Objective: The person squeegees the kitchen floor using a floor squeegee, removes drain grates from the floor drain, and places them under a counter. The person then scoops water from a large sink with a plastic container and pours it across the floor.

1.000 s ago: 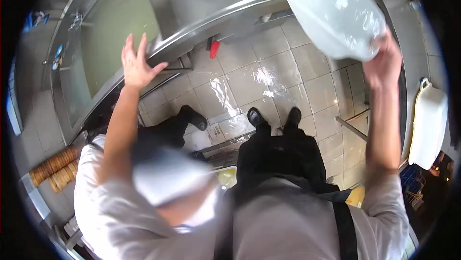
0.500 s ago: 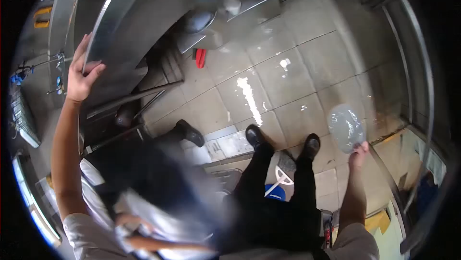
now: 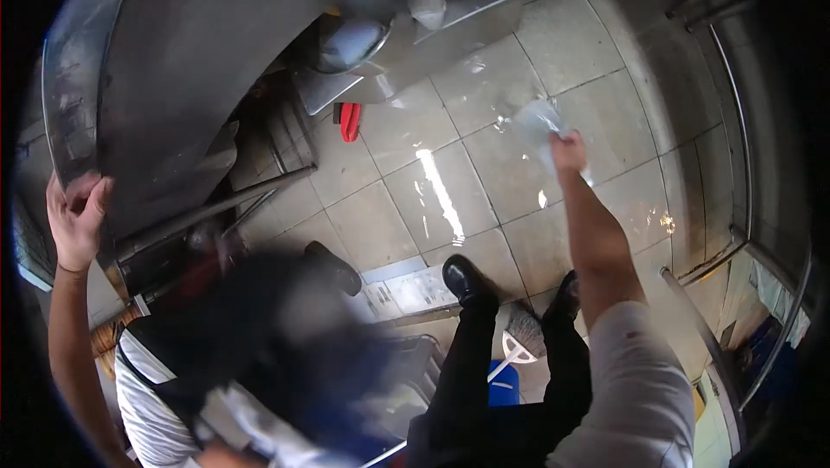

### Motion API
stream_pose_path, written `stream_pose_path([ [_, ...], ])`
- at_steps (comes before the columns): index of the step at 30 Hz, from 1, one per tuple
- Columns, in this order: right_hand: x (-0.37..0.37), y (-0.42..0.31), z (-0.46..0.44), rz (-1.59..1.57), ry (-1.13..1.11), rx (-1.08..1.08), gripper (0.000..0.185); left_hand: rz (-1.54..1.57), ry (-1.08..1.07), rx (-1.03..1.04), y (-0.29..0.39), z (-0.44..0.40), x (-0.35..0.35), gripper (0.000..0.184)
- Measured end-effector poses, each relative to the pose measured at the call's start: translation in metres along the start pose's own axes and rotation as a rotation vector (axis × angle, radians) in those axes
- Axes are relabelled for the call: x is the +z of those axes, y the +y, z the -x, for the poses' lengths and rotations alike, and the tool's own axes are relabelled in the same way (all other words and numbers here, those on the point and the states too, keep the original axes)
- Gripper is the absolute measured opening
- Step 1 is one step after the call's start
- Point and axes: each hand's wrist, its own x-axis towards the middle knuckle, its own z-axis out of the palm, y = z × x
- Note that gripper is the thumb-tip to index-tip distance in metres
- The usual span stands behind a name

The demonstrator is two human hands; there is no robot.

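Observation:
My left hand (image 3: 78, 219) is closed round the edge of a large steel counter (image 3: 199, 61) at the upper left, thumb on the near side. My right hand (image 3: 568, 154) reaches forward over the wet tiled floor (image 3: 398, 208). It grips a translucent, whitish plastic thing (image 3: 543, 122), blurred by motion; I cannot tell whether it is a bag or a shallow bowl. My black shoes (image 3: 467, 279) stand on the floor, a grey-bristled brush or broom head (image 3: 525, 330) with a white bracket between my legs.
Another person in a dark apron (image 3: 233, 304) stands close on my left, partly blurred. A red object (image 3: 349, 122) lies under the shelf with a metal bowl (image 3: 354, 44). Metal rails (image 3: 742, 131) run along the right. A blue container (image 3: 504, 384) is between my legs.
My right arm has swung forward and left, carrying the plastic thing from the right side over the middle of the floor. My left hand still holds the counter edge; the view has shifted.

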Motion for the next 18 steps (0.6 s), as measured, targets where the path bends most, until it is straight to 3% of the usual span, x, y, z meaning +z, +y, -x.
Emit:
stream_pose_path([
  [2,0.013,-0.085,0.022,0.141,-0.059,0.091,0.042,0.034,-0.043,0.002,-0.004,-0.002,-0.003,0.023],
  [6,0.055,-0.126,0.025,0.12,-0.134,0.068,0.043,0.028,-0.079,-0.059,-0.004,0.001,-0.006,0.026],
  [7,0.058,-0.125,0.026,0.042,-0.142,0.037,0.042,0.034,-0.003,-0.043,0.0,0.002,-0.002,0.028],
  [9,0.062,-0.102,0.028,-0.019,-0.171,0.017,0.041,0.041,0.054,0.02,-0.007,0.0,0.002,0.03],
  [10,0.069,-0.086,0.023,-0.201,-0.181,-0.081,0.036,0.039,0.045,0.066,-0.016,-0.001,0.001,0.03],
  [11,0.075,-0.075,0.017,-0.391,-0.199,-0.181,0.034,0.137,-0.015,-0.045,-0.011,-0.001,-0.001,0.031],
  [12,0.07,-0.066,0.019,-0.515,-0.238,-0.216,0.032,0.021,-0.116,-0.199,0.021,-0.007,-0.005,0.027],
  [13,0.057,-0.054,0.022,-0.639,-0.274,-0.247,0.03,0.017,-0.09,-0.136,0.032,-0.008,-0.004,0.027],
  [17,-0.018,0.012,0.025,-0.489,-0.324,-0.258,0.029,0.017,0.02,0.024,0.041,-0.012,0.005,0.025],
  [18,-0.045,0.025,0.035,-0.572,-0.34,-0.233,0.029,0.038,-0.041,-0.071,0.051,-0.016,0.001,0.026],
])
